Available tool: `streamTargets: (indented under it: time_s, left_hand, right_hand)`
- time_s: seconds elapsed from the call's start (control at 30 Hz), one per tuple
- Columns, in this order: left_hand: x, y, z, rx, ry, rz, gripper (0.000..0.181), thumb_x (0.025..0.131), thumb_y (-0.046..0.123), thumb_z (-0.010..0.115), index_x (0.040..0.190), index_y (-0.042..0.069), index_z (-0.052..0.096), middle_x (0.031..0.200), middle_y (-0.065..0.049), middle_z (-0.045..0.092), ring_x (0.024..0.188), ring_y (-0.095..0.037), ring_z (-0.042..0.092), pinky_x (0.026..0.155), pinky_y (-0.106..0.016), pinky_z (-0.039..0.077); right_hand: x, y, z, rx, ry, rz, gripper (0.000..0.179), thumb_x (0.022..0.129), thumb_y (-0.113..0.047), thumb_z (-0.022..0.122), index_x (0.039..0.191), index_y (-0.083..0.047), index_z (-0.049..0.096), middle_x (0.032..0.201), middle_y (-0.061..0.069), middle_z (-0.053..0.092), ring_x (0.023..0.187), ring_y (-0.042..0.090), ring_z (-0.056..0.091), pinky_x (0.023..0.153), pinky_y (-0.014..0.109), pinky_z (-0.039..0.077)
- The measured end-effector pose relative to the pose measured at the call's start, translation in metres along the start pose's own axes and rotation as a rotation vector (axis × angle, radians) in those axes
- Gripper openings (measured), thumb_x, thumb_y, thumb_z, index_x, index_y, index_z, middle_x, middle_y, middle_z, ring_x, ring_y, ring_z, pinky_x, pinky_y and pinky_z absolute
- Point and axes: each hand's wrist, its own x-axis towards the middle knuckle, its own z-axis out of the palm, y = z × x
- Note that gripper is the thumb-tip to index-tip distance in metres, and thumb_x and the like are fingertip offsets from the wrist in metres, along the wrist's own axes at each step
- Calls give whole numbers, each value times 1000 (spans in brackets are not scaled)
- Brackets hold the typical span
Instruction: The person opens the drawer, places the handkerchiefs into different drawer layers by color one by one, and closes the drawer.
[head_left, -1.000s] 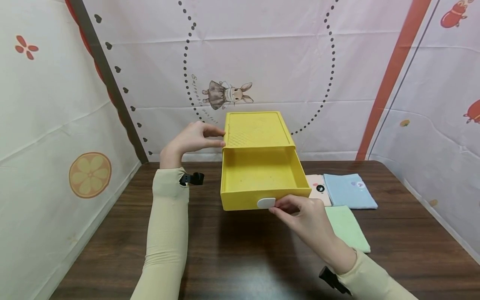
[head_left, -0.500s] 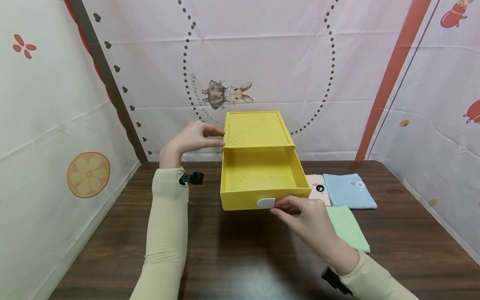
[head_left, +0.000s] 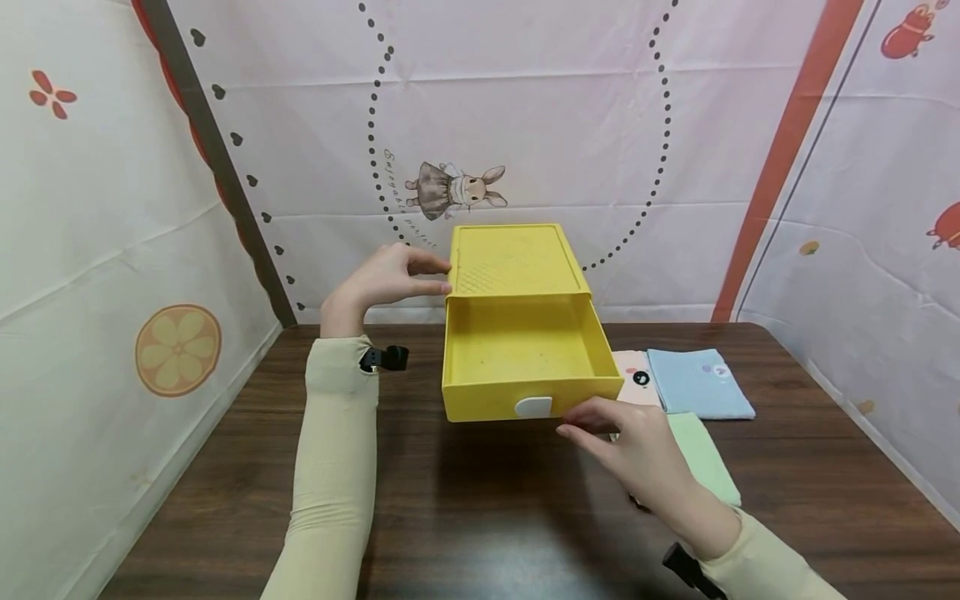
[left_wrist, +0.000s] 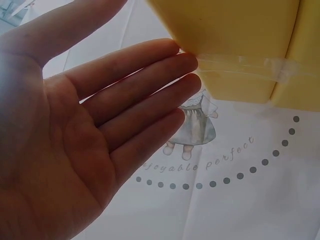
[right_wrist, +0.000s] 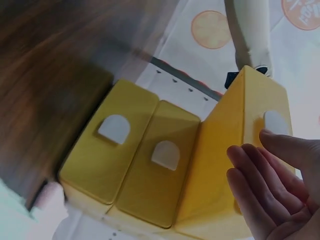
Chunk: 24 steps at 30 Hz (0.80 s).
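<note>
A yellow drawer cabinet (head_left: 517, 260) stands at the middle back of the table, its top drawer (head_left: 528, 340) pulled far out, with nothing inside. On the drawer front is a white tab handle (head_left: 533, 407). My left hand (head_left: 386, 277) touches the cabinet's left side with fairly straight fingertips; its palm (left_wrist: 75, 135) shows in the left wrist view. Just right of the handle, my right hand (head_left: 637, 446) has loosely bent fingers and holds nothing. Two lower drawers (right_wrist: 112, 160), closed, show their white tabs in the right wrist view.
To the right of the cabinet lie folded cloths: a pink one (head_left: 632, 371) with a printed face, a blue one (head_left: 697, 383) and a green one (head_left: 708, 458). White printed sheets (head_left: 517, 125) hang behind and beside the dark wooden table (head_left: 420, 508).
My right hand has let go of the white handle and moved slightly right. The pulled-out drawer and my left hand keep their places.
</note>
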Motion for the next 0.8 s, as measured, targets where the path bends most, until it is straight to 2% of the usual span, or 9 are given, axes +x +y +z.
streamTargets:
  time_s: [0.2, 0.4, 0.53, 0.7, 0.8]
  left_hand:
    - [1, 0, 0, -3, -6, 4, 52, 80, 48, 72, 122, 18, 65, 123, -4, 65, 111, -22, 61, 95, -42, 48]
    - [0, 1, 1, -8, 0, 5, 51, 80, 47, 72, 121, 18, 66, 122, -3, 65, 110, -19, 61, 94, -41, 48]
    - [0, 0, 1, -6, -1, -1, 51, 79, 48, 72, 121, 19, 66, 122, -2, 65, 110, -18, 61, 94, -41, 48]
    - [0, 0, 0, -17, -6, 0, 52, 79, 48, 72, 121, 18, 65, 122, -3, 65, 110, -21, 61, 94, -41, 48]
    - [0, 1, -1, -9, -8, 3, 52, 80, 48, 72, 122, 18, 65, 122, -3, 65, 111, -22, 61, 94, -42, 48]
  right_hand:
    - [-6, 11, -4, -47, 28, -33, 20, 71, -18, 83, 83, -28, 71, 76, -22, 68, 69, -6, 63, 62, 9, 49]
    - [-9, 20, -7, -66, 43, -44, 22, 68, -15, 85, 82, -26, 72, 75, -20, 69, 69, -4, 65, 62, 13, 51]
    - [-14, 26, -8, -90, 18, -36, 21, 68, -16, 84, 82, -25, 72, 75, -19, 70, 69, -5, 65, 61, 14, 52]
    - [-20, 36, -10, -127, -21, -7, 20, 70, -17, 84, 84, -25, 72, 76, -21, 69, 70, -5, 64, 62, 10, 51]
    - [-22, 43, -13, -137, -31, -7, 19, 70, -15, 84, 83, -23, 72, 75, -20, 68, 68, -5, 64, 62, 13, 52]
